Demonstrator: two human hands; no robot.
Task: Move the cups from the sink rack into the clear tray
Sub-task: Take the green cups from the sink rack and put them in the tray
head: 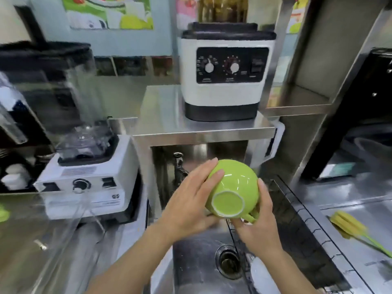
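Observation:
A green cup (235, 183) hangs above the sink (197, 268), tipped so its round base faces me and its handle points down to the right. My left hand (188, 202) cups its left side with the fingers spread over the wall. My right hand (257, 225) holds the right side by the handle. The black wire sink rack (297, 225) lies just right of the hands; a white dish (259, 274) rests at its near end. The clear tray (70, 234) is a blurred transparent shape on the counter at the left.
A white blender base (89, 183) with a clear jar stands left of the sink. A second white machine (227, 75) sits on a steel shelf above a tap (179, 166). A yellow-green brush (356, 230) lies on the right counter.

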